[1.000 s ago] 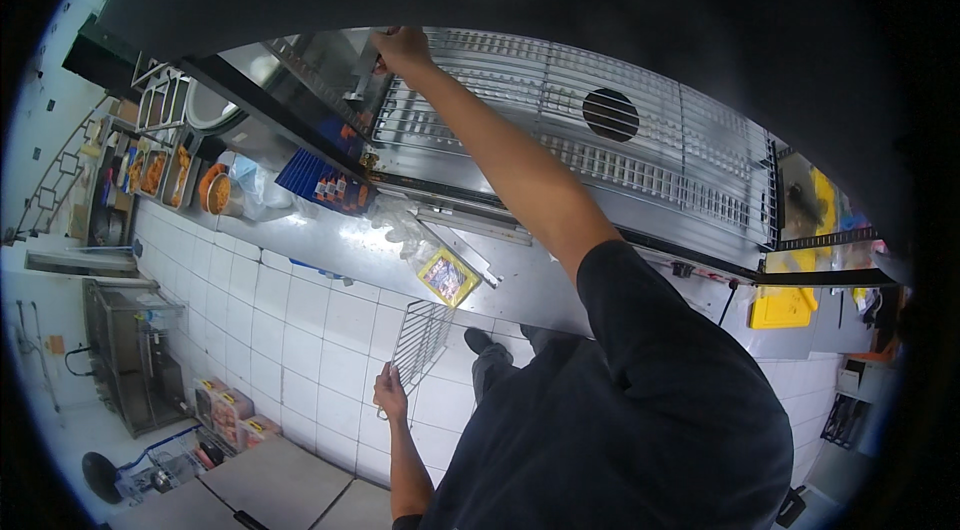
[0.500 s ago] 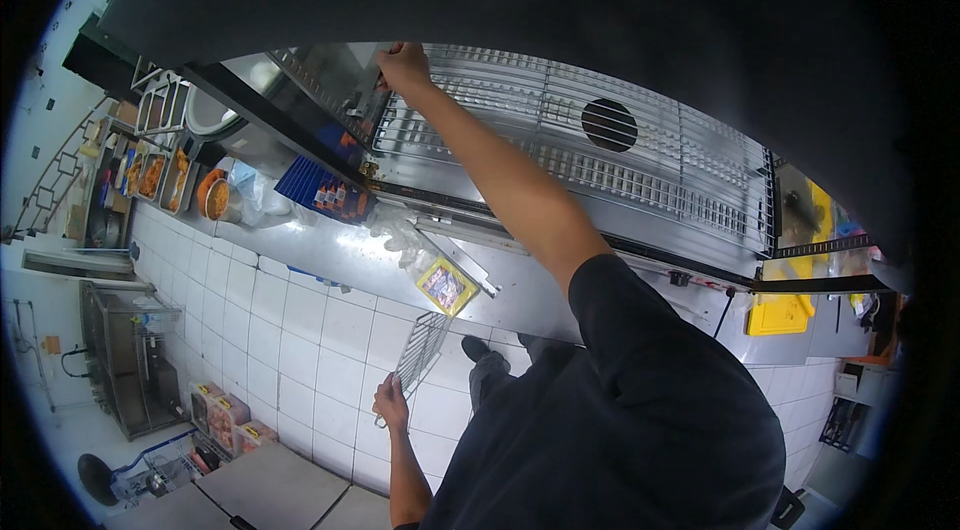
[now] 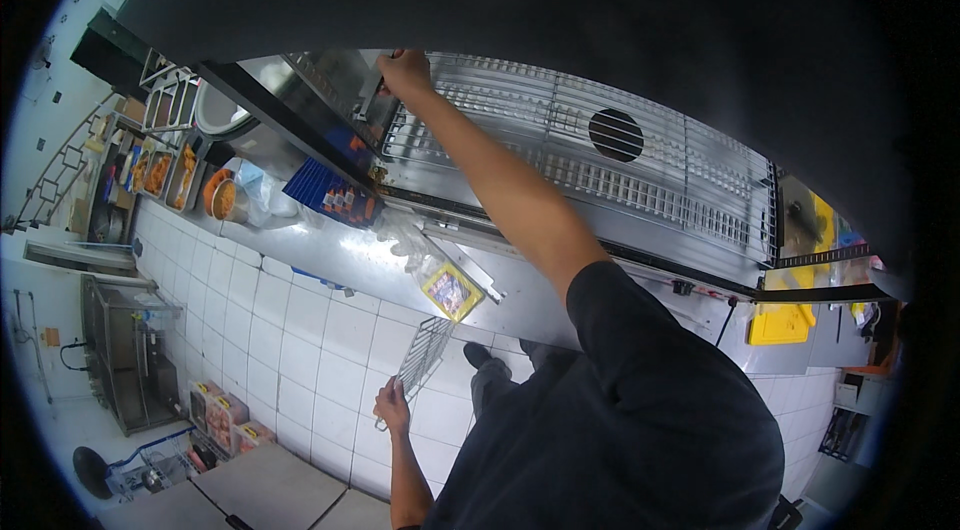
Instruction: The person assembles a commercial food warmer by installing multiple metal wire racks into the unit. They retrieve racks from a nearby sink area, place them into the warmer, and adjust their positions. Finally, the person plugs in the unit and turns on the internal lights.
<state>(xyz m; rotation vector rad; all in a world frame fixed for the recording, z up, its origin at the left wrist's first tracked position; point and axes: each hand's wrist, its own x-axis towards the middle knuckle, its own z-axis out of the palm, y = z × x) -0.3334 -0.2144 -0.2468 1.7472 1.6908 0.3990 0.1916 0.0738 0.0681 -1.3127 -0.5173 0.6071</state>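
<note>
Low on the left, my left hand (image 3: pixel 393 405) is closed on one end of a small metal wire rack (image 3: pixel 426 350), held tilted above the tiled floor. My right hand (image 3: pixel 406 77) reaches up into a glass-sided cabinet, by its left inner wall. Its fingers are curled closed, and what they grip is partly hidden. Just beside and below that hand lies a wide wire shelf (image 3: pixel 620 185) spanning the cabinet. A dark round opening (image 3: pixel 616 135) shows under the shelf's wires.
Along the steel counter (image 3: pixel 340 248) lie a yellow packet (image 3: pixel 452 292), clear plastic, a blue box (image 3: pixel 335 192) and food trays (image 3: pixel 183 177). A yellow board (image 3: pixel 780 323) sits at the right. The cabinet's dark frame (image 3: pixel 560 240) crosses below my right arm.
The view has shifted slightly, so the scene sits a little lower and to the right. Both hands keep their places and grips.
</note>
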